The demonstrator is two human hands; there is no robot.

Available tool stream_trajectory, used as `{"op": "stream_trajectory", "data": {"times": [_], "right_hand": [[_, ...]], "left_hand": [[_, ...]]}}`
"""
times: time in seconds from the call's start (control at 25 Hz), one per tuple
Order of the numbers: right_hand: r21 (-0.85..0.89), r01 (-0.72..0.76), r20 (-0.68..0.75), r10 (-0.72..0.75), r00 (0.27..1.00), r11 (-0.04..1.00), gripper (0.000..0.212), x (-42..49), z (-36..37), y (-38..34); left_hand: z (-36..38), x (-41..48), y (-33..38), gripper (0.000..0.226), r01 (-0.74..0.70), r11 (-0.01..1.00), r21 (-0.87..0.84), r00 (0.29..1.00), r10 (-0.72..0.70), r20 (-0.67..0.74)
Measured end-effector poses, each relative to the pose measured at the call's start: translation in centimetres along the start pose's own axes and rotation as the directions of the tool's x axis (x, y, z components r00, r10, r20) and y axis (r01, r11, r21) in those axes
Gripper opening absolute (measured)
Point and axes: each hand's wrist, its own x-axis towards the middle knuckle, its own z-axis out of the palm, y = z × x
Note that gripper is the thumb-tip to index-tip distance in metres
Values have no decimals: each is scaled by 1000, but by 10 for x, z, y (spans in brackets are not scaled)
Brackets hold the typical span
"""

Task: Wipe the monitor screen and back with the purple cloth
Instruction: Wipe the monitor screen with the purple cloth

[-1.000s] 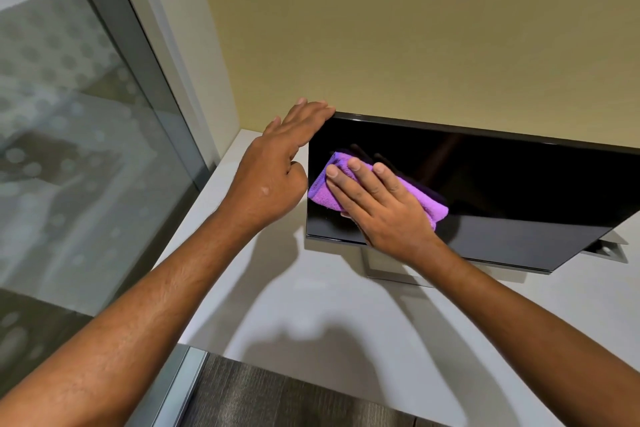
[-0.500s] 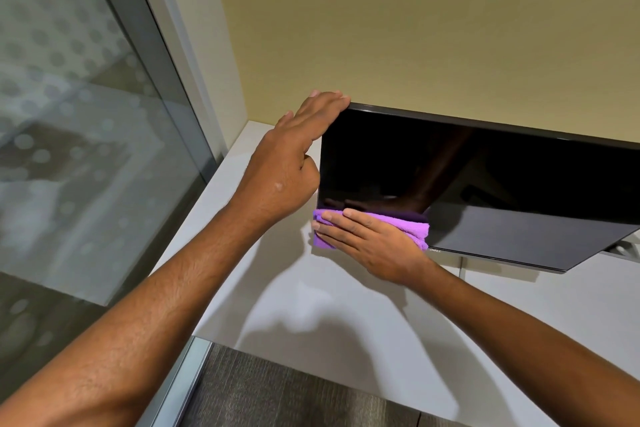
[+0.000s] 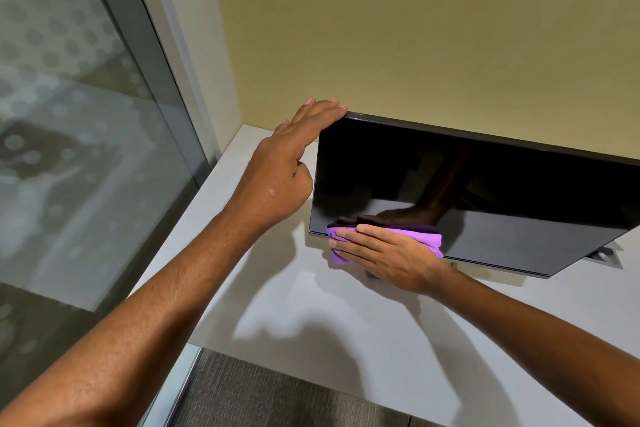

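Note:
A black monitor (image 3: 485,191) stands on a white desk (image 3: 311,315), its dark screen facing me and tilted. My left hand (image 3: 280,173) grips the monitor's top left corner, fingers curled over the upper edge. My right hand (image 3: 388,253) lies flat on a folded purple cloth (image 3: 420,236) and presses it against the screen's bottom left edge. Part of the cloth pokes out below the bezel to the left of my fingers. The monitor's back is hidden.
A glass partition (image 3: 86,149) with a grey frame runs along the left. A yellow wall (image 3: 415,28) rises behind the monitor. The stand's base (image 3: 602,256) shows at the lower right of the monitor. Grey carpet (image 3: 259,399) lies below the desk's front edge.
My right hand has slid the purple cloth from the middle left of the screen down to its bottom edge. My left hand has kept its hold on the top corner.

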Motion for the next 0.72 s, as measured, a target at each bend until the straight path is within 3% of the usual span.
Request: {"op": "stream_trajectory", "data": {"times": [0.2,0.4,0.64,0.72], "right_hand": [[-55,5,16,-4,1000,998,66,-16,-19,14],[52,-277,-162,282,946,960,68,-2,-38,23],[89,-276,-194,288,938,957,72,41,-50,22],[25,-271,-197,271,942,962,72,49,-50,21]], "left_hand": [[-2,-1,0,115,-3,1000,-26,1000,4,27],[-4,-2,0,119,-5,1000,-24,999,7,44],[-9,1,3,120,1,999,40,997,-4,83],[-10,1,3,119,-4,998,58,996,-1,85]]}}
